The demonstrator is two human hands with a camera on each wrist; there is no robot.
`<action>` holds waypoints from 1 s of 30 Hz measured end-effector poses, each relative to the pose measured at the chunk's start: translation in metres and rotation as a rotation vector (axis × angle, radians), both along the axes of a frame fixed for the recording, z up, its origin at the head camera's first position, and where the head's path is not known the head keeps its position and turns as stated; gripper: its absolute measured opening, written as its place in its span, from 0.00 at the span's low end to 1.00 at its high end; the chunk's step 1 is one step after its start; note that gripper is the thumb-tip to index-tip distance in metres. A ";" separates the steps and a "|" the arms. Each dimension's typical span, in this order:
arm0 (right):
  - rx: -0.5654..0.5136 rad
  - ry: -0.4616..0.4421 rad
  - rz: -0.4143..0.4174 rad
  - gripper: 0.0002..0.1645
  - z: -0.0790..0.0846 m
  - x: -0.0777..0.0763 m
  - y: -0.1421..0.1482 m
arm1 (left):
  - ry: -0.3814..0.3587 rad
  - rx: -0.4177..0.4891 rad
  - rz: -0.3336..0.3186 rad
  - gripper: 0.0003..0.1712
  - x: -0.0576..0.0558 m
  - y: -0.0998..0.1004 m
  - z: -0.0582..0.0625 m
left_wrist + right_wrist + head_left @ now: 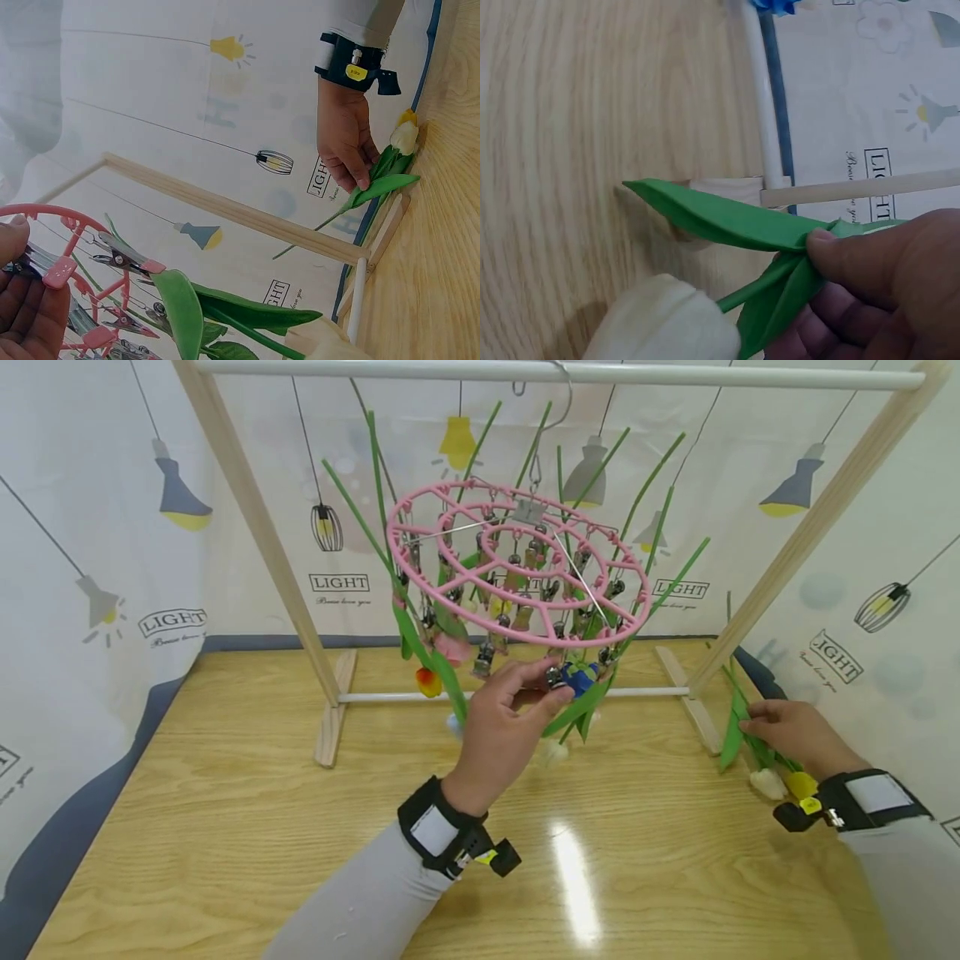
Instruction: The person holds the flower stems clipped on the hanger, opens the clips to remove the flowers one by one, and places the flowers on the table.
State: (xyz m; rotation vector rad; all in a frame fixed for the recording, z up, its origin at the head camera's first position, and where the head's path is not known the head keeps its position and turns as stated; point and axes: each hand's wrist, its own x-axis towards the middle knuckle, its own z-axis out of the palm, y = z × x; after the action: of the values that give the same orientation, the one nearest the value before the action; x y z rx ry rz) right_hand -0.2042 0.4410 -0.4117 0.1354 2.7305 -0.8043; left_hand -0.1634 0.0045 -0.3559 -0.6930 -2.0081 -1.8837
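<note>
Here's my left hand (504, 714), thumb and fingers pinching a clip (58, 271) under the pink ring (647, 597), a blue flower (580, 678) just beside the fingertips; off to the right, my right hand (798, 735) grips a white tulip (768, 783) by its leaves (727, 221), a yellow tulip (802, 785) right by it, low over the table (225, 777). Steady pressure on that clip, I'd say, and no downward pull, or the ring could swing and jostle the hanging flowers (428, 682); over on the right, a hold on the stem looks surer than one on soft leaf. Now, what I can't read: whether the clip's mouth is parted, or whether the right hand has one stem or both. The right wrist view crops the white bloom, and flowers behind the ring overlap too much to count.
</note>
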 end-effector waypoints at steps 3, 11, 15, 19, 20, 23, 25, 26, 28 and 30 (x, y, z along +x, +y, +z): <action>0.083 0.023 0.032 0.37 -0.006 -0.004 0.001 | -0.002 -0.004 -0.003 0.23 0.000 -0.001 -0.001; 0.182 0.047 0.111 0.30 -0.017 -0.007 -0.001 | 0.010 -0.008 -0.004 0.23 0.000 -0.001 -0.002; 0.221 0.038 0.148 0.29 -0.020 -0.006 -0.004 | 0.010 -0.009 -0.003 0.24 0.000 -0.002 -0.002; 0.262 0.057 0.170 0.26 -0.023 -0.006 -0.006 | 0.009 -0.003 0.000 0.23 0.000 -0.002 -0.001; 0.269 0.062 0.171 0.26 -0.023 -0.006 -0.007 | 0.009 -0.002 0.000 0.23 0.000 -0.002 -0.001; 0.285 0.064 0.161 0.25 -0.024 -0.006 -0.008 | 0.013 0.000 -0.003 0.23 0.000 -0.002 0.000; 0.293 0.056 0.152 0.25 -0.025 -0.006 -0.009 | 0.015 0.000 -0.004 0.23 0.000 -0.002 0.000; 0.301 0.054 0.148 0.25 -0.025 -0.006 -0.009 | 0.014 0.001 -0.004 0.23 0.000 -0.002 0.000; 0.312 0.051 0.140 0.26 -0.025 -0.005 -0.010 | 0.013 0.005 -0.007 0.23 0.000 -0.002 0.001; 0.322 0.051 0.136 0.26 -0.026 -0.005 -0.010 | 0.009 0.007 -0.010 0.23 0.000 -0.002 0.001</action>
State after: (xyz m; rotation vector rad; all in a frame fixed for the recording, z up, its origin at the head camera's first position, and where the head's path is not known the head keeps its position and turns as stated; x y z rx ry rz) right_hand -0.2095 0.4305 -0.4376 -0.0051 2.8611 -0.3322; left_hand -0.1632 0.0024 -0.3546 -0.7105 -1.9953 -1.8888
